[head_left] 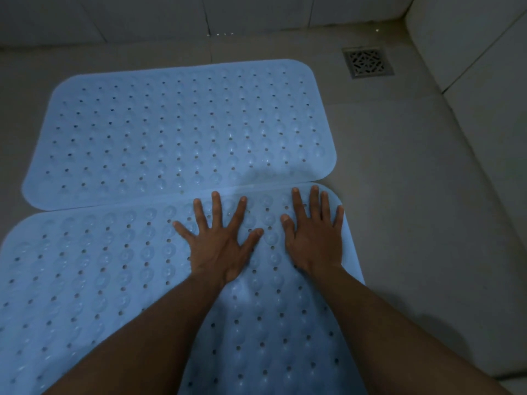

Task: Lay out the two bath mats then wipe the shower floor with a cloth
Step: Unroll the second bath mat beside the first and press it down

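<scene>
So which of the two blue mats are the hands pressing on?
The near mat; both the left hand and right hand lie flat on it. The far mat is untouched.

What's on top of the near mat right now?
Both hands press flat on the near mat: the left hand with fingers spread, the right hand near its far right corner. The forearms cover part of the mat. No cloth shows.

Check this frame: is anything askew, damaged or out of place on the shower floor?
Nothing is damaged or spilled. The near mat slightly overlaps the far mat at its right end, under both flat hands, left and right. The drain is uncovered.
</scene>
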